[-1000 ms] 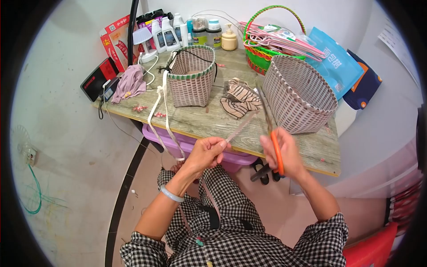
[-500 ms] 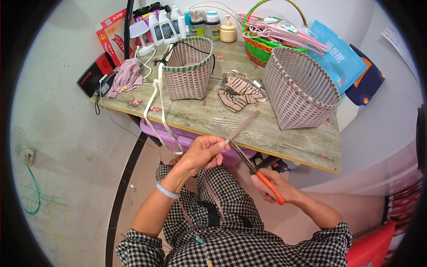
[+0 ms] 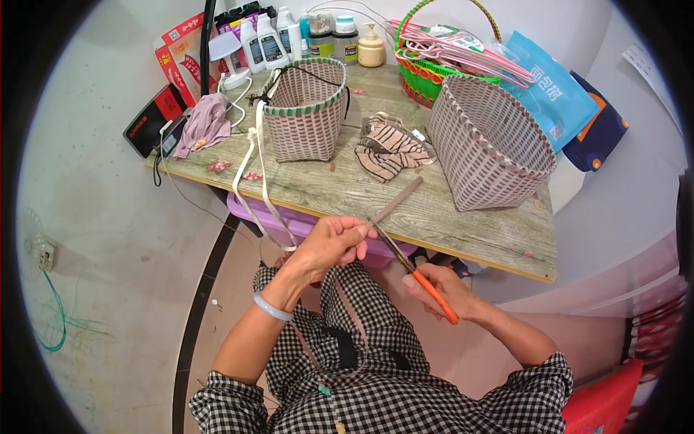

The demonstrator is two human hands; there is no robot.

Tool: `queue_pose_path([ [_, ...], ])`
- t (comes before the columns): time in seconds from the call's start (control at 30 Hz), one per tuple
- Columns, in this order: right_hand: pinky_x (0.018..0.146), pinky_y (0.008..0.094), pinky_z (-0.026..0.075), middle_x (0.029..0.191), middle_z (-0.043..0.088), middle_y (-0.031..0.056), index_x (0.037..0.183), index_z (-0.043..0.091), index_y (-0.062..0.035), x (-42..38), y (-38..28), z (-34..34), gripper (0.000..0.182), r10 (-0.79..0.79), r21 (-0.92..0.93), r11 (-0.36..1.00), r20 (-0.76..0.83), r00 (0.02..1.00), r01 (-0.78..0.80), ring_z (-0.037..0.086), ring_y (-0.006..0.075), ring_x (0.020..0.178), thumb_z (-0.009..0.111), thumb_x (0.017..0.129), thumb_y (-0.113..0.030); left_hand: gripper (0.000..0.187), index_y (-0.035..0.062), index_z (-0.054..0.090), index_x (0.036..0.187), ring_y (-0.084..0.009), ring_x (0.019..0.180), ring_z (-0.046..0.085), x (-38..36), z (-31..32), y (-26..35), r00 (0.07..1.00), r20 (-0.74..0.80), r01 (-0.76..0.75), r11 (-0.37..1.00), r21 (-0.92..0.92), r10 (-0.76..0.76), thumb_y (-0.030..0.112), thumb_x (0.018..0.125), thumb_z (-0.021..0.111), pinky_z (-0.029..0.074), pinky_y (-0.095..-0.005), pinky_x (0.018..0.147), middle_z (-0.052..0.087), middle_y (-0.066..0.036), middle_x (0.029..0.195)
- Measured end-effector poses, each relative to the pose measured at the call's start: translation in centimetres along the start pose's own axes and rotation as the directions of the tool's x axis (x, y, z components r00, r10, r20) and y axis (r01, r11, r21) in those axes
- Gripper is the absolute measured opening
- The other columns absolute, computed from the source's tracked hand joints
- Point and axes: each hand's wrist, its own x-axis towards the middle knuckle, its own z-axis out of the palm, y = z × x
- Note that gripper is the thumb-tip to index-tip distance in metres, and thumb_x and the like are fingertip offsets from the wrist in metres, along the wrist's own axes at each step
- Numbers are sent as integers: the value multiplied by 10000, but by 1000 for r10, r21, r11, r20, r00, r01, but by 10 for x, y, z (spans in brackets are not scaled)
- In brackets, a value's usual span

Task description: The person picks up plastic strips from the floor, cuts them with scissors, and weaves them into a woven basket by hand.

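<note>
Between the thumb and fingers of my left hand (image 3: 334,246) is a thin brownish strip (image 3: 399,200), its short end pointing up and right over the table edge. My right hand (image 3: 441,291) grips scissors (image 3: 434,296) by their orange handles. The scissor blades reach up and left to the strip, just beside my left fingertips; whether they touch it is too small to tell. More of the strip hangs in a loop over the checkered clothing.
On the wooden table (image 3: 361,189) stand a green-rimmed woven basket (image 3: 307,130), a larger woven basket (image 3: 488,155) and a striped cloth (image 3: 390,148). Bottles (image 3: 271,47) and a green basket (image 3: 419,79) line the back. A purple bin (image 3: 278,218) sits below the table.
My right hand and the scissors have moved slightly up and left. My left hand has shifted very little, still pinching the strip.
</note>
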Motion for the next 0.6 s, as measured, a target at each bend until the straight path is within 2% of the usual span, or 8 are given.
queue_pose_path([
  [0.2, 516, 281, 329, 616, 444, 6, 689, 514, -63, 0, -8, -3, 587, 17, -46, 999, -3, 1000, -17, 390, 116, 556, 545, 889, -613, 222, -25, 646, 1001, -22, 438, 379, 2, 3, 4, 1000, 17, 3, 1000, 5, -3, 163, 977, 532, 283, -162, 389, 588, -35, 650],
  [0.4, 453, 283, 290, 533, 409, -6, 636, 498, -66, 7, 6, 3, 589, -82, -14, 997, -66, 994, 82, 355, 107, 481, 562, 889, -595, 220, -24, 643, 1005, -20, 431, 378, 5, 4, 4, 1000, 18, 25, 1000, 3, -25, 163, 977, 530, 277, -164, 382, 587, -38, 647],
  [0.6, 404, 284, 262, 481, 401, -16, 598, 502, -63, 11, 12, 2, 558, -192, -108, 978, -117, 974, 180, 331, 98, 426, 594, 901, -522, 197, -18, 642, 1005, -34, 409, 377, 8, 4, 4, 996, -7, 86, 996, 25, -86, 135, 975, 522, 272, -180, 365, 575, -32, 606],
])
